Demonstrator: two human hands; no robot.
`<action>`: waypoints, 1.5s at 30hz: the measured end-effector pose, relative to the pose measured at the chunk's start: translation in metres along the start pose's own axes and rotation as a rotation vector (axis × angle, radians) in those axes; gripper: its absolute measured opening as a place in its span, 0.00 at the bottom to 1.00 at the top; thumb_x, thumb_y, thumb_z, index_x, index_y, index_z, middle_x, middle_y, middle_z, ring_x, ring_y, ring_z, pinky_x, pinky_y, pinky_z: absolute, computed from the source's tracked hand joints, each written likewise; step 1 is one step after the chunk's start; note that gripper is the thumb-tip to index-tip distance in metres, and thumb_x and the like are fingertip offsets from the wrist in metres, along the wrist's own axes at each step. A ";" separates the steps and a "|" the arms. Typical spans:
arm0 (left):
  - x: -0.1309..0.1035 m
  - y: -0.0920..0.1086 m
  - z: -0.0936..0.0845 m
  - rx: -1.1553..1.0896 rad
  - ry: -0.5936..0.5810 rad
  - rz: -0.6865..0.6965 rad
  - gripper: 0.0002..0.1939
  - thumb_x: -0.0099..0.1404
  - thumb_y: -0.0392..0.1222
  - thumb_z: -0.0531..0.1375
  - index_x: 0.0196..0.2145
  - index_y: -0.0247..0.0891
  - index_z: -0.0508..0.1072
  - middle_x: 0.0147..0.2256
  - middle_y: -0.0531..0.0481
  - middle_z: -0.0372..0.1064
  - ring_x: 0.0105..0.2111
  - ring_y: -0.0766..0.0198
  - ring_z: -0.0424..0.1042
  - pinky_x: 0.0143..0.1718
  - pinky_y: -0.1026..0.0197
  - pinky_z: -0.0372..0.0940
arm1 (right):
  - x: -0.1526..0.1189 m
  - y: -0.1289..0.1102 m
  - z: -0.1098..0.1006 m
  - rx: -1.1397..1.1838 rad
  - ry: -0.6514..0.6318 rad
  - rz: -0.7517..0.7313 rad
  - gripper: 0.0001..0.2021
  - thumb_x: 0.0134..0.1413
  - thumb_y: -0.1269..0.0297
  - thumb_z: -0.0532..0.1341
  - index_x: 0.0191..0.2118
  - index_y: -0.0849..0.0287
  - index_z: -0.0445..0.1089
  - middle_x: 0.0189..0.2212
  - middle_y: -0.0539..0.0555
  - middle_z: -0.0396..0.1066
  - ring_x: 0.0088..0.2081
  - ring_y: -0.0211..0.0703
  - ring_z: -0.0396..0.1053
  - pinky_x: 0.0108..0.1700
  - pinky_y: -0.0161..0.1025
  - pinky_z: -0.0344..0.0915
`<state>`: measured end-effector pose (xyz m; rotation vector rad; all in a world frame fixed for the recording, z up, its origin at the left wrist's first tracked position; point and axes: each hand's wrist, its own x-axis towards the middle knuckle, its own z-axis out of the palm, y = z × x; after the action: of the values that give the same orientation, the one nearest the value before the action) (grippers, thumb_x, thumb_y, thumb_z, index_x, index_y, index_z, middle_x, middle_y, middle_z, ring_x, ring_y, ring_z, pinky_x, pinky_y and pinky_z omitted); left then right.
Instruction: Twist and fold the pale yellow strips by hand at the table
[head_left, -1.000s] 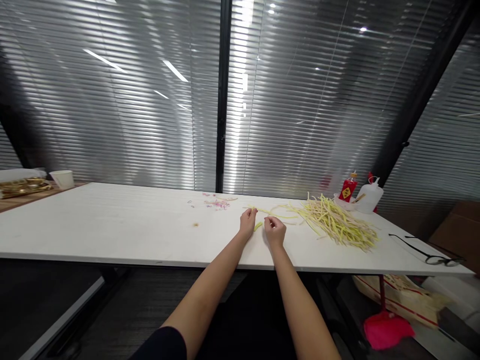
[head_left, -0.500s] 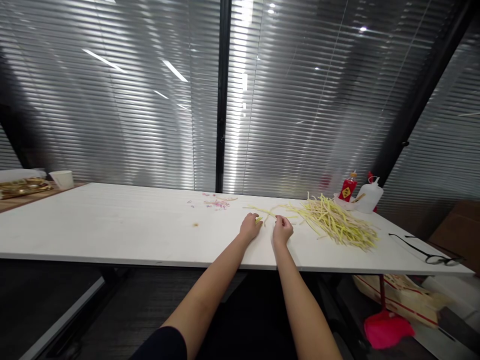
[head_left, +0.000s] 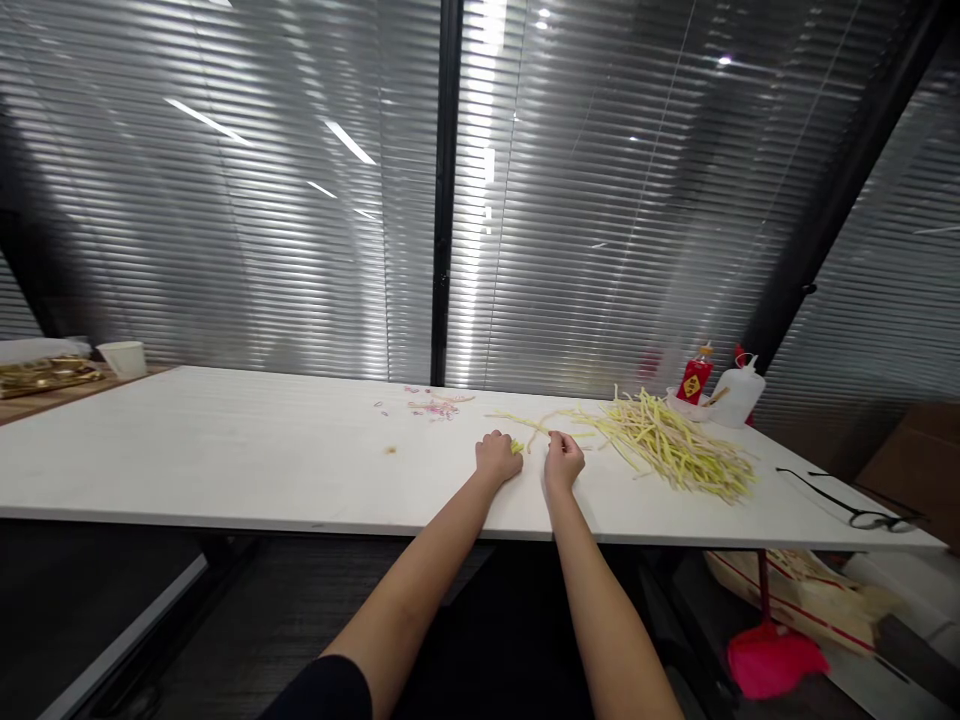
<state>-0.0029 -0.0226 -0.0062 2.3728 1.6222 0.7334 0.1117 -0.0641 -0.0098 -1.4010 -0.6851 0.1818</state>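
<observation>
My left hand (head_left: 498, 457) rests low over the white table (head_left: 247, 450), its fingers closed round a small yellow piece (head_left: 517, 447) that pokes out at the right side. My right hand (head_left: 562, 460) is just to the right, thumb and fingers pinched together; whatever they hold is too small to make out. Behind both hands lie a few loose yellow and pale strips (head_left: 517, 419). A big pile of yellow-green strips (head_left: 675, 450) spreads to the right of my right hand. Pink rubber bands (head_left: 441, 408) are scattered behind and left of my left hand.
Behind the pile stand a red-labelled bottle (head_left: 696, 378), a white squeeze bottle (head_left: 738, 392) and a bowl (head_left: 687, 406). Glasses (head_left: 870, 518) lie at the right table edge. A white cup (head_left: 124, 359) and a golden item (head_left: 49, 375) are at far left.
My left hand has shifted slightly left, and its fingers have curled in closer round the yellow piece. My right hand has hardly moved.
</observation>
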 end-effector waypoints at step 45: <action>-0.055 -0.142 -0.142 0.530 -0.023 0.633 0.24 0.65 0.59 0.45 0.32 0.36 0.70 0.32 0.43 0.69 0.35 0.57 0.68 0.41 0.54 0.57 | 0.000 0.012 0.004 0.088 -0.033 0.033 0.15 0.48 0.54 0.55 0.26 0.59 0.73 0.21 0.52 0.69 0.27 0.44 0.64 0.29 0.36 0.57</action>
<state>-0.2057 -0.0358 0.0421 3.3239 1.1394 0.3714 0.1129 -0.0581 -0.0204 -1.3285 -0.6734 0.2587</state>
